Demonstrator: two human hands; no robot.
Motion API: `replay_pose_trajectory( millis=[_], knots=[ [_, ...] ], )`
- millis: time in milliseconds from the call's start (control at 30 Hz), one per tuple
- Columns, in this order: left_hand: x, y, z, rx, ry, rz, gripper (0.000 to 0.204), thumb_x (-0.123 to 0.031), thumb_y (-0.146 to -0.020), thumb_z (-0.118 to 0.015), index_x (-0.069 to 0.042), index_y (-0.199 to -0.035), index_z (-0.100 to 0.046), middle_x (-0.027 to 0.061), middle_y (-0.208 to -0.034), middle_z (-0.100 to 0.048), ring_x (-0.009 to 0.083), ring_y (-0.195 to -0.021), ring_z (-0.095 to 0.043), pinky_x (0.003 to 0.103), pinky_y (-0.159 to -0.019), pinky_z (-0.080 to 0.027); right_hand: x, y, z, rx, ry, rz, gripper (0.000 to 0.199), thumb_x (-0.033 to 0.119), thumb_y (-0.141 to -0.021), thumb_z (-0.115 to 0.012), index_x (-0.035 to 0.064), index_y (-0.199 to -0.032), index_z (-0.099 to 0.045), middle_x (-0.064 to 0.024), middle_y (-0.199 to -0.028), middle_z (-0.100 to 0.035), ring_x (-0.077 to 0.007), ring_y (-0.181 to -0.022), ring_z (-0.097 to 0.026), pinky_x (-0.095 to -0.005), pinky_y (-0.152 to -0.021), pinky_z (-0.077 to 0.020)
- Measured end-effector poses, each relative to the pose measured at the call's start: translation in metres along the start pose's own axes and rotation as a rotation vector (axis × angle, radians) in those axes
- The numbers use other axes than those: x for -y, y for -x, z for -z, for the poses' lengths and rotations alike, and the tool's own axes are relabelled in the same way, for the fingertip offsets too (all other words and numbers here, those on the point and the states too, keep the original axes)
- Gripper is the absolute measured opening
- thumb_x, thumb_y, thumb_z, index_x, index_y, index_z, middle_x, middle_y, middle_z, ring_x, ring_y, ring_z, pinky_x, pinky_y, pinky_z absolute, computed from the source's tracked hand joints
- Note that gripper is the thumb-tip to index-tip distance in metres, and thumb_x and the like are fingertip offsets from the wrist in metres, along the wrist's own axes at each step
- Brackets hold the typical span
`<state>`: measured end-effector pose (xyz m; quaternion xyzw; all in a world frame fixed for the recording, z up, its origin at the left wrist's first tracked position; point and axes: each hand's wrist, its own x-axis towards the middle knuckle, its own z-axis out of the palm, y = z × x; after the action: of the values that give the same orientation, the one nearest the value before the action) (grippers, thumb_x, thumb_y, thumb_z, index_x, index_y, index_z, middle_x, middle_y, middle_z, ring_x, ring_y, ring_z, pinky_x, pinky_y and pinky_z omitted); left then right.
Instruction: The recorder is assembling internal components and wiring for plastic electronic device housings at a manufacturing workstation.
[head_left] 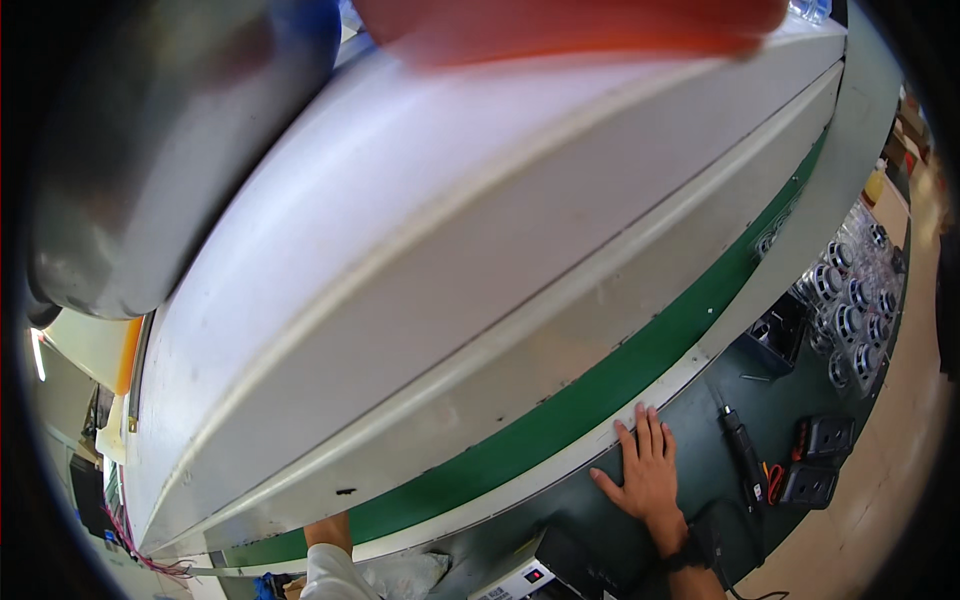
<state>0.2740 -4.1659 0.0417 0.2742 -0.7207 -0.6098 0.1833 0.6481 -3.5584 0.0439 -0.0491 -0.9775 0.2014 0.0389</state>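
Observation:
My right hand (645, 470) lies with its fingers spread on the dark green workbench (690, 430). Its fingertips reach the white rail (560, 455) that runs along the green belt (600, 370). Nothing is held in it, and a dark band circles the wrist. My left arm (328, 565), in a pale sleeve, reaches over the rail and in under the large white panelled cover (420, 330); the hand itself is hidden there. Right of my right hand lies a black electric screwdriver (742, 455) with its thin tip pointing away from me.
Two black boxes (825, 437) and an orange cord (774, 482) lie beside the screwdriver. Beyond are a black bin (785, 335) and clear trays of round speakers (848, 322). A white device (515, 582) with a red switch and a plastic bag (405, 575) sit near me. A blurred red-orange object (570, 25) tops the cover.

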Motion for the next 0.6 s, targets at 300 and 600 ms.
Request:
replay_pose_trajectory(
  millis=[300, 600],
  knots=[
    [-0.004, -0.007, 0.01, 0.026, 0.103, 0.01, 0.049, -0.021, -0.102, -0.063, 0.006, -0.141, -0.047, 0.0275, -0.144, -0.056, 0.0324, -0.133, -0.056, 0.039, -0.103, -0.053, 0.003, -0.002, 0.003, -0.011, -0.039, -0.011, 0.084, 0.059, -0.087, -0.069, 0.0056, -0.15, -0.05, -0.0271, -0.167, -0.028, -0.043, -0.156, -0.023, -0.0569, -0.124, -0.0183],
    [-0.009, 0.008, 0.021, 0.164, 0.406, 0.033, 0.049, -0.018, -0.104, -0.06, 0.007, -0.142, -0.044, 0.0286, -0.149, -0.052, 0.0341, -0.141, -0.051, 0.04, -0.108, -0.051, 0.007, -0.002, -0.01, -0.052, -0.048, 0.015, 0.081, 0.055, -0.086, -0.07, 0.0041, -0.146, -0.052, -0.0255, -0.165, -0.032, -0.0429, -0.155, -0.025, -0.0572, -0.124, -0.0193]
  ],
)
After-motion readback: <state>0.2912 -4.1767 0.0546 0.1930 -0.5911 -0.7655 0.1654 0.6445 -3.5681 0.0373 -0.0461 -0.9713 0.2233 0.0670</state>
